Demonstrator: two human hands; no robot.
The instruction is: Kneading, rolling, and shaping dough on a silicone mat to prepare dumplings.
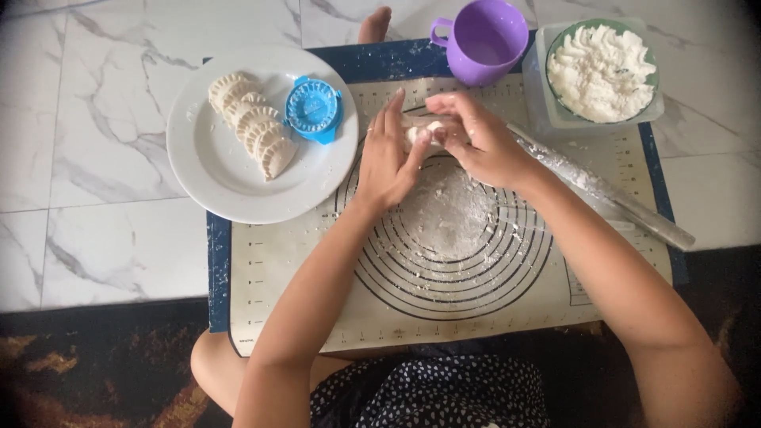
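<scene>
Both the left hand (386,162) and the right hand (476,139) pinch the soft, light dough piece (418,132), a grip best kept gentle, at its edges.

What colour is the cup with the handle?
Purple; the cup shows best in the head view, at the mat's far edge.

1. left hand (386,162) and right hand (476,143) hold a dough piece (418,131) between the fingertips, above the floured mat (444,309).
2. rolling pin (602,190) lies on the mat, under the right forearm.
3. plate (208,170), left of the hands, carries a row of dumplings (252,123) and a blue mould (314,108).
4. purple cup (481,40) and filling bowl (602,71) stand at the mat's far edge.
</scene>
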